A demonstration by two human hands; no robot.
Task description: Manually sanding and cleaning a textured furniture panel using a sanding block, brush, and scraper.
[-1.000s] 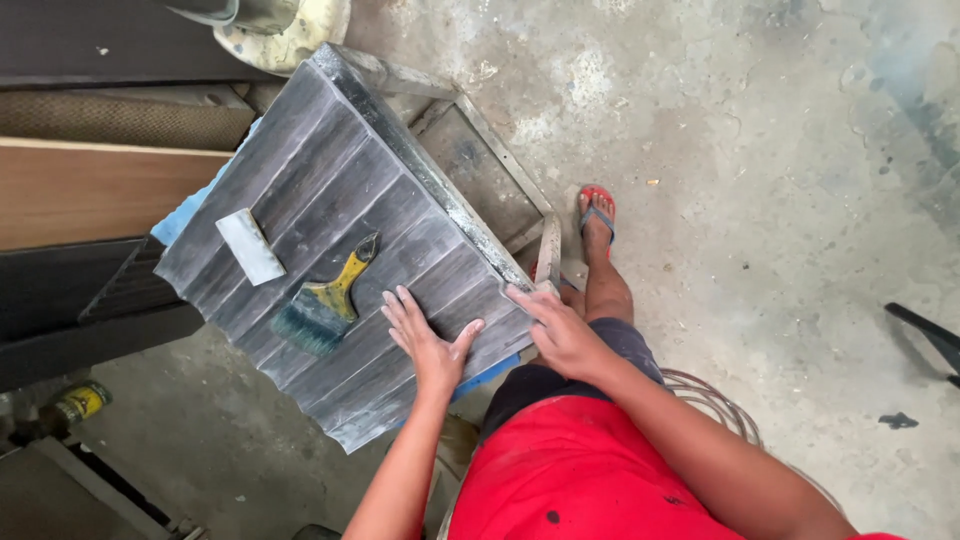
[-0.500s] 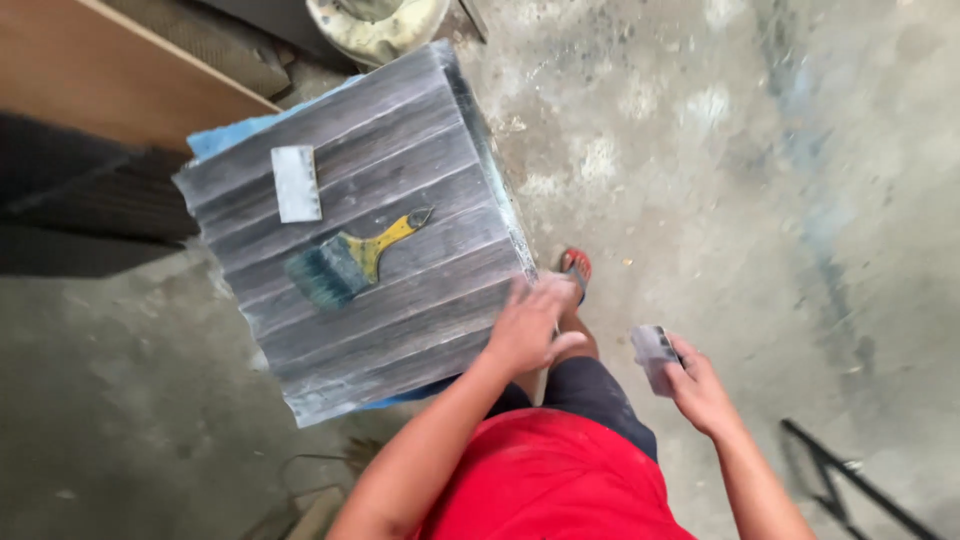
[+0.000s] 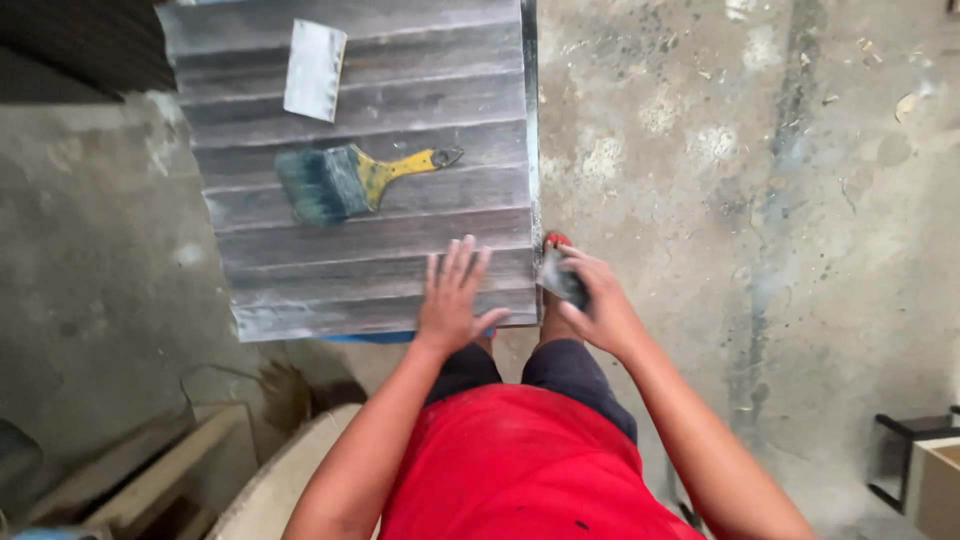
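Head view looks straight down on a concrete floor, stained and dusty, and on it stands the largest thing before you: a grey ribbed panel, its grooves running across, with a blue edge of something peeping out beneath its near side. Judged by its look, this panel is stiff and fairly heavy, with a chalky coat that may be slippery or smear; its plain outer edges seem the safest place to take hold of it. Your left hand lies flat on the near right part of the panel, fingers spread, gripping nothing. Your right hand sits just beside the panel's right near corner, fingers curled closed around a small grey block; it looks light and firm, though its material is hard to tell. Farther up the panel lies a paintbrush with a yellow handle and dark bluish bristles, soft at the tip, best lifted by the handle. Beyond it rests a small pale rectangular sheet, thin and light. No containers show clearly; a box-like corner at the lower right reveals no contents.
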